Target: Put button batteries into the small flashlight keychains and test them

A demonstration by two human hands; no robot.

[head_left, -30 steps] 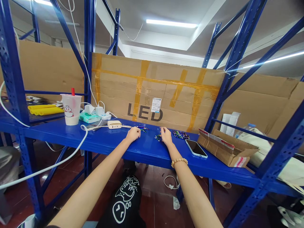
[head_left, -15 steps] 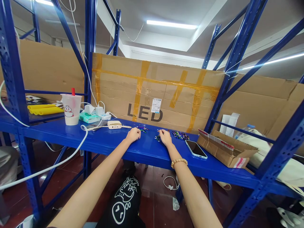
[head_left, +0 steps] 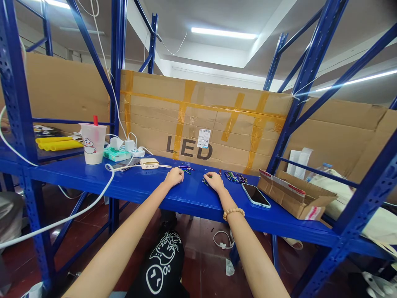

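- The left hand lies palm down on the blue steel shelf, fingers curled under (from here I cannot tell whether it is pinching anything).
- The right hand is also palm down, with its fingertips at a small cluster of green and dark pieces. Whether it is gripping any of them, I cannot tell.
- A cluster of blue and green pieces lies on the shelf just ahead of the left hand, and a longer strew of blue and green pieces lies just beyond the right hand (all too tiny to identify).
- A wooden bead bracelet circles the right wrist.
- To the right of the right hand lies a smartphone in a pale blue case, face up, beside an open cardboard box.
- Left of the pieces sits a beige multi-port charger, near a green tissue pack and a plastic cup with a red straw.
- A white cable hangs over the shelf's front edge.
- Along the back stands a cardboard sheet patched with yellow tape and printed "LED".
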